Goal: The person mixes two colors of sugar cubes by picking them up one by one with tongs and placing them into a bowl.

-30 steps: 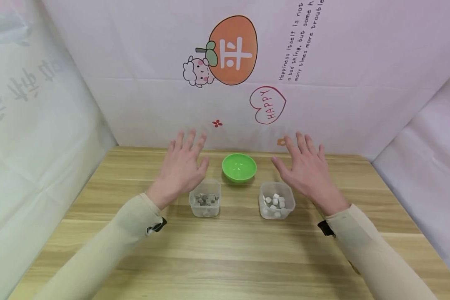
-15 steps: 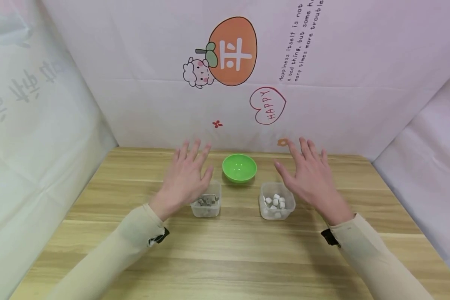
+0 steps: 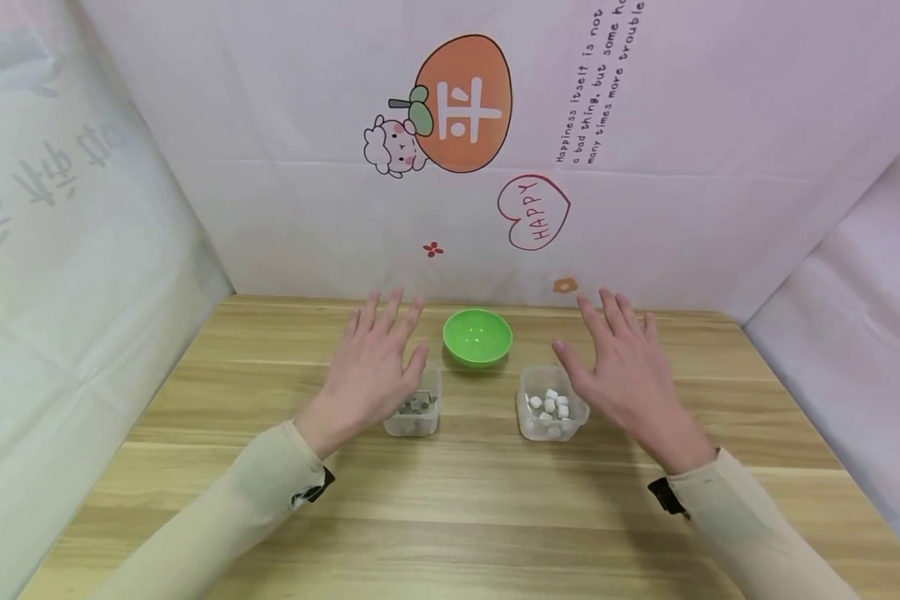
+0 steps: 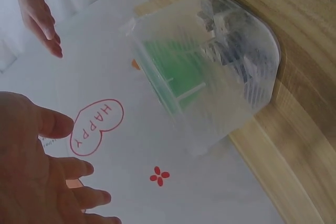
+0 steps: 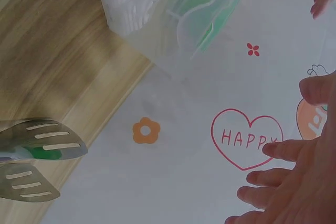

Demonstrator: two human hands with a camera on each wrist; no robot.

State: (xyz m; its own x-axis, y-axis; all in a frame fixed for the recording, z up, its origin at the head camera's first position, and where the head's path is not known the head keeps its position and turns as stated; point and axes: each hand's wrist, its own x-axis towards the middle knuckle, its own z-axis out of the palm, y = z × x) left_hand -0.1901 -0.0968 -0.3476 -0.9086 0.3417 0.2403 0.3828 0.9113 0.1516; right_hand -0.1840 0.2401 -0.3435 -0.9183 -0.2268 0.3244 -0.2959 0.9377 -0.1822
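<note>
A: How are the hands set?

B: The left hand (image 3: 367,371) hovers with fingers spread, holding nothing, over the left edge of a clear tub of grey pieces (image 3: 414,412). The right hand (image 3: 626,375), fingers also spread, hovers just right of a clear tub of white pieces (image 3: 551,404).

A: Any room?

B: A green bowl (image 3: 477,336) sits beyond, between the tubs; the near tabletop (image 3: 465,517) is bare. Metal tongs (image 5: 31,158) show only in the right wrist view, cut off.
</note>
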